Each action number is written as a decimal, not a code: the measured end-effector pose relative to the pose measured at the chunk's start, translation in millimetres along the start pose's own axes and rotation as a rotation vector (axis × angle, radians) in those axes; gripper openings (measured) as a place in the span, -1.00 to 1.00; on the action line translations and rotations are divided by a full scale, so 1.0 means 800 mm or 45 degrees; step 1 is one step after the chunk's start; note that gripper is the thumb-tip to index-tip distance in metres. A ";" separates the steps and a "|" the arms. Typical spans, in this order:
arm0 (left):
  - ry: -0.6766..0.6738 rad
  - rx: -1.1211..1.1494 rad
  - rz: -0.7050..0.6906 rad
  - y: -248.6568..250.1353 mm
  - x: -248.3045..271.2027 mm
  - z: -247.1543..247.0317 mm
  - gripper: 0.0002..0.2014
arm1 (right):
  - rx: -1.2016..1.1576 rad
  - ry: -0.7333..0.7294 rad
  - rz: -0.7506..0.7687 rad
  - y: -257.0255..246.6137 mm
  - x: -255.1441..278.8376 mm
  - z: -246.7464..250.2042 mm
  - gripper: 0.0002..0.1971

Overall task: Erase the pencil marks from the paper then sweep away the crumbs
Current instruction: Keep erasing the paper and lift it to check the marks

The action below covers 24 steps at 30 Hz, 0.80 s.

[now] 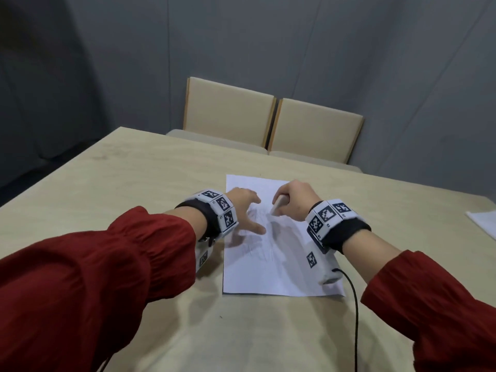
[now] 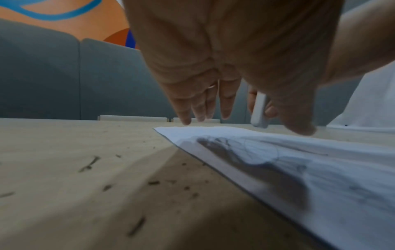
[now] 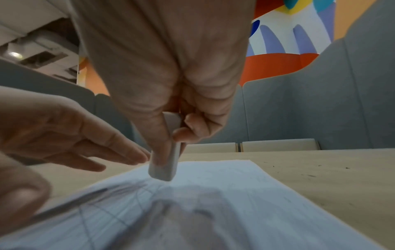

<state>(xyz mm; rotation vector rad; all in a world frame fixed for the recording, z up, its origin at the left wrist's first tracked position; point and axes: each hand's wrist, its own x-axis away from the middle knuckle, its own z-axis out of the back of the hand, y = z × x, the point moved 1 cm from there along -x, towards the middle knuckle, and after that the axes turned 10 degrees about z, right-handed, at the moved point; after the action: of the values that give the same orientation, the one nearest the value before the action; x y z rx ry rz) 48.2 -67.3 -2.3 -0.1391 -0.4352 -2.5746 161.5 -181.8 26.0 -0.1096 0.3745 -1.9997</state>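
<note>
A white sheet of paper (image 1: 268,275) (image 2: 320,169) (image 3: 213,211) with grey pencil marks (image 1: 257,234) lies on the beige table (image 1: 134,183). My right hand (image 1: 292,202) (image 3: 171,84) pinches a white eraser (image 1: 277,204) (image 3: 163,167) (image 2: 258,110), its lower end just above the paper's upper middle. My left hand (image 1: 245,210) (image 2: 213,67) (image 3: 64,135) hovers flat over the paper's upper left with fingers spread and straight, holding nothing. Dark eraser crumbs (image 2: 153,182) lie on the table left of the sheet.
Two beige chairs (image 1: 268,122) stand at the table's far edge before a grey wall. Another white sheet (image 1: 483,224) lies at the right edge. A black cable (image 1: 354,312) runs from my right wrist toward me. A few crumbs (image 3: 310,175) dot the table right of the paper.
</note>
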 end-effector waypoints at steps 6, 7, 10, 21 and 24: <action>-0.174 -0.204 0.067 0.001 -0.016 -0.009 0.20 | 0.083 -0.070 0.048 -0.005 -0.030 -0.016 -0.70; -0.183 -0.236 0.069 0.001 -0.018 -0.011 0.21 | 0.105 -0.072 0.052 -0.007 -0.034 -0.018 -0.70; -0.214 -0.312 0.084 0.003 -0.024 -0.023 0.36 | 0.197 -0.110 0.083 -0.009 -0.041 -0.024 -0.72; -0.216 -0.278 0.034 0.002 -0.024 -0.025 0.13 | 0.347 -0.212 0.359 -0.004 -0.019 -0.028 -0.83; -0.184 -0.231 0.010 0.004 -0.020 -0.022 0.02 | 0.634 -0.147 0.412 -0.011 -0.030 -0.026 -0.81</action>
<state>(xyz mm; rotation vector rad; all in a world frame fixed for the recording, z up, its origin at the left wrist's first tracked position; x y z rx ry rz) 63.5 -68.5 -21.1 -0.3925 -0.2514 -2.6029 159.6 -152.4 11.4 0.1416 -0.1770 -1.7014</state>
